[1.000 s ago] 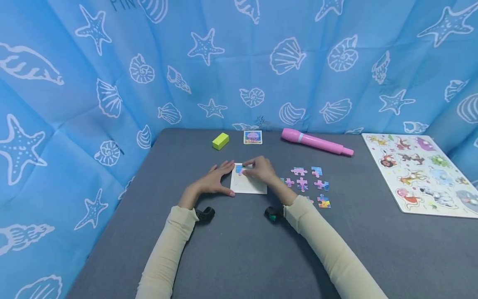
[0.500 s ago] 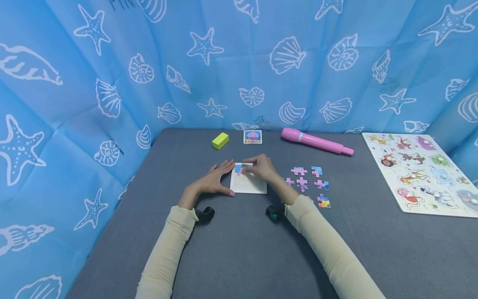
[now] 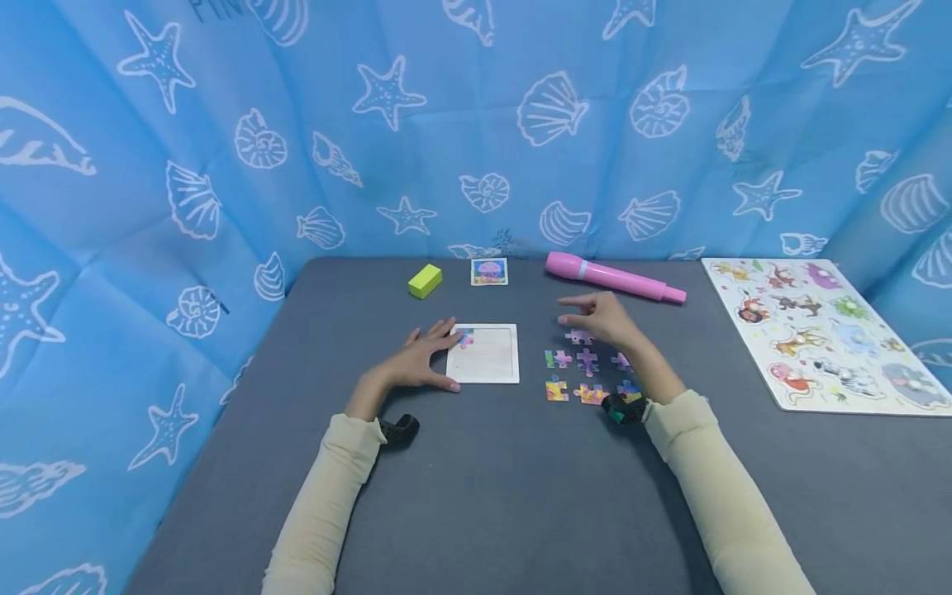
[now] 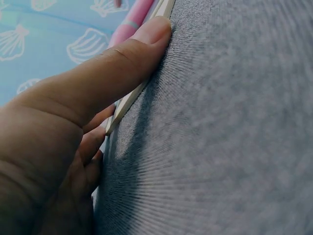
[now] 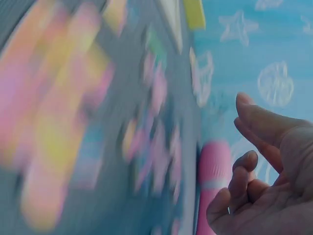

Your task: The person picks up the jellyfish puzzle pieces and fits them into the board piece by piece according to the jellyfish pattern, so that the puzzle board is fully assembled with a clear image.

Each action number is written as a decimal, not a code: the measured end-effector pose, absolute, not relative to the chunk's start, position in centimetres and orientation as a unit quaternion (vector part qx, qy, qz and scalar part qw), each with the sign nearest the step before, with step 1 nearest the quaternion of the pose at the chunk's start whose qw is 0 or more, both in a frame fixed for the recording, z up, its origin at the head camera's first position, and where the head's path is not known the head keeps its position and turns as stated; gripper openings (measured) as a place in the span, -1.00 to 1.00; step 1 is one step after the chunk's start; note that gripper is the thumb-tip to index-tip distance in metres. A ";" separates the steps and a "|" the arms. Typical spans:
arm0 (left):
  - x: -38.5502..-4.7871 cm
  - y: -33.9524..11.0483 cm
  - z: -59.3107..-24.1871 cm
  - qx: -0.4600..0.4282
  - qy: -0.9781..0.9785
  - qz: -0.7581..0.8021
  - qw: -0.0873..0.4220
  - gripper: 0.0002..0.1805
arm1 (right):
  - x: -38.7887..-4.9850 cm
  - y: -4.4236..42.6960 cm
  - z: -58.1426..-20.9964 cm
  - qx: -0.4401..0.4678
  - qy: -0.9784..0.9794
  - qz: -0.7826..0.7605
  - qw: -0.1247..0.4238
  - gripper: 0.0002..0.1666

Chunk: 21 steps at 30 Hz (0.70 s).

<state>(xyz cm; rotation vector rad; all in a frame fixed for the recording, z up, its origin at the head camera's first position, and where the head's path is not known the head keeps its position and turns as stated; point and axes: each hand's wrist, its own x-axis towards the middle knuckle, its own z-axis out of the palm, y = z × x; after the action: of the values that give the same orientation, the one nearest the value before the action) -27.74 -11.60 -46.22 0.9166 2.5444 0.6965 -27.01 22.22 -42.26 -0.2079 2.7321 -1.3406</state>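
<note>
left hand [image 3: 418, 362] is touching the tray [image 3: 483, 378], fingers spread; right hand [image 3: 608, 321], grasping nothing, is hovering over pieces [image 3: 587, 362] at tray's three o'clock, seemingly choosing; next move is calling for pinching one

The gray table [image 3: 476, 487] bears a white tray [image 3: 491, 360], puzzle pieces [image 3: 587, 362].

A blue fabric curtain [image 3: 446, 153] printed with white starfish [image 3: 389, 92], scallops [image 3: 552, 109] and spiral shells [image 3: 485, 192] hangs in folds beyond the right hand [image 3: 606, 321], wrapping round left of the left hand [image 3: 412, 360]. Beneath both spreads a dark gray cloth-covered tabletop [image 3: 476, 496] in soft light.
</note>
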 end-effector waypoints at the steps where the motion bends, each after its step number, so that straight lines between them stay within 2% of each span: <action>1: -27.7 -11.6 -46.2 0.324 0.897 0.246 0.174 0.08 | -26.8 23.0 -42.4 -0.067 0.899 -0.431 0.046 -0.51; 7: -27.8 -11.8 -46.4 0.323 0.898 0.243 0.174 0.08 | -25.9 26.0 -43.5 -0.064 0.926 -0.370 0.035 -0.55; 21: -27.9 -11.8 -46.6 0.318 0.899 0.242 0.180 0.09 | -25.6 26.7 -44.4 -0.029 0.932 -0.353 0.076 -0.54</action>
<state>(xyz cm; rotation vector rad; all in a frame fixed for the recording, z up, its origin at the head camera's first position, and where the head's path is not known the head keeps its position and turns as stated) -27.95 -11.78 -46.61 0.8995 2.5400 0.6847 -25.64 26.74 -44.36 -0.0870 2.7933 -1.0596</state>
